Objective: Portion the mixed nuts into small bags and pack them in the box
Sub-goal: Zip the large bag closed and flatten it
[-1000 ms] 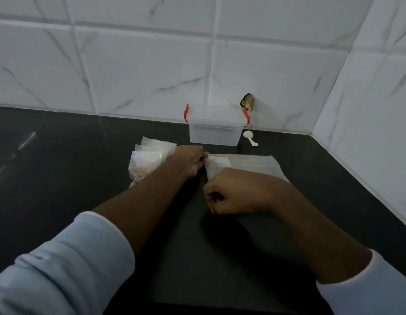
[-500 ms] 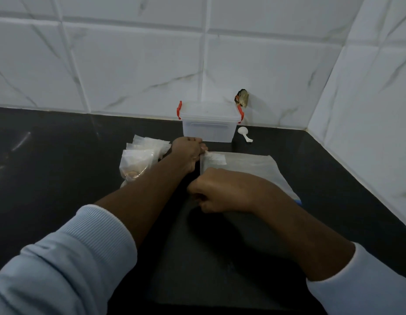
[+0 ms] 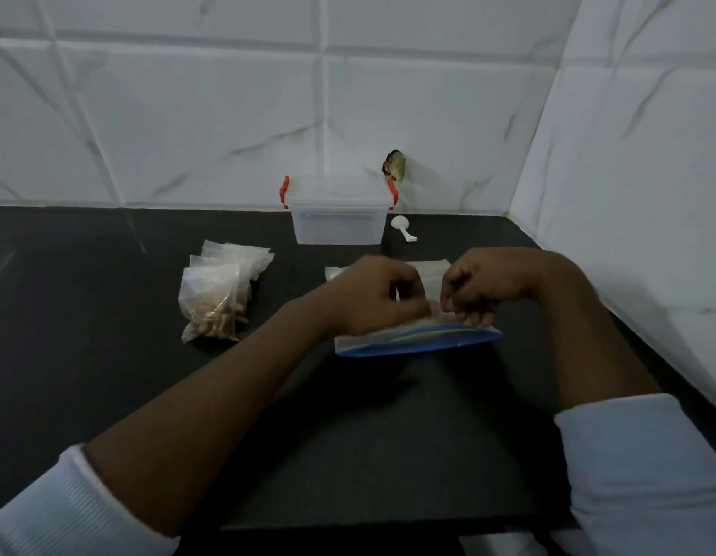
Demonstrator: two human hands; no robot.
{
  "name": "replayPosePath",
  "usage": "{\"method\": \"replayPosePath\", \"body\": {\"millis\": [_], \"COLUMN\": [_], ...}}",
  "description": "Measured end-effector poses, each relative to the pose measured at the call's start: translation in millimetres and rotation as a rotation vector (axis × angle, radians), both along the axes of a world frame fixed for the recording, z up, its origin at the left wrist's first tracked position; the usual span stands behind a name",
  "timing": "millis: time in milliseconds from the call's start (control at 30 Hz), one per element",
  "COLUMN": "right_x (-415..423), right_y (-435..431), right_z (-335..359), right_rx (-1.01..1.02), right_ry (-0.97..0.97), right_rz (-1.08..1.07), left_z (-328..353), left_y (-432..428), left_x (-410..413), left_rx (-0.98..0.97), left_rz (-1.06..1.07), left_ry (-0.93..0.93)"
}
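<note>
Beneath and just beyond the left hand (image 3: 372,298) and the right hand (image 3: 480,286), the way is taken up by a large zip bag (image 3: 420,339), pinched near its blue-edged mouth by both. Beyond the hands, a lidded clear box (image 3: 338,220) with red latches is set near the tiled back wall (image 3: 187,134), with a white scoop (image 3: 402,227) just right of it; only a narrow strip of black countertop (image 3: 87,335) is left between bag and box. Left of the left hand, a pile of small filled bags (image 3: 220,292) is met, with a gap of counter between. Further left, open counter is found. Right of the right hand, passage is limited by the side wall (image 3: 649,194). Nearer than the hands, bare counter is seen between the forearms.
</note>
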State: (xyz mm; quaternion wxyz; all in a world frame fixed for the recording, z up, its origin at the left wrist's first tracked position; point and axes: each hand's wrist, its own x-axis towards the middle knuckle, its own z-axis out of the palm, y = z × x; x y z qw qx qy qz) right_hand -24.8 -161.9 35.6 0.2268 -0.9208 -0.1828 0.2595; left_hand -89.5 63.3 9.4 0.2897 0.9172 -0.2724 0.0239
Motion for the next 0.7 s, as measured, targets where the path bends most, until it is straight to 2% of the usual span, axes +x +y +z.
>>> {"method": "replayPosePath", "body": {"millis": [100,167,300,400,600,700], "right_x": [1.1,0.2,-3.4,-6.2,-2.1,-0.4], "right_y": [2.2,6.2,6.4,0.1,-12.7,-14.3], "right_z": [0.7,-0.5,3.3,9.8,4.7,3.2], "right_rx": [0.025,0.029,0.163,0.291,0.508,0.601], "right_ry": [0.000,-0.035,-0.230,-0.311,-0.137,-0.122], "right_rz": [0.029,0.046,-0.010,-0.056,0.036,0.009], "left_z": [-8.9,-14.0,-9.1,-3.4,2.4,2.4], "left_y": [-13.2,-11.9,1.7,15.6,33.1,36.3], "left_x": [-8.4,-6.3,0.6,6.5,11.5,12.8], "left_rx": [0.200,0.224,0.041,-0.121,-0.429,-0.506], "left_rz": [-0.089,-0.097,-0.014,0.066,0.177,0.210], "left_ry": [0.072,0.054,0.048,0.147,0.314,0.373]}}
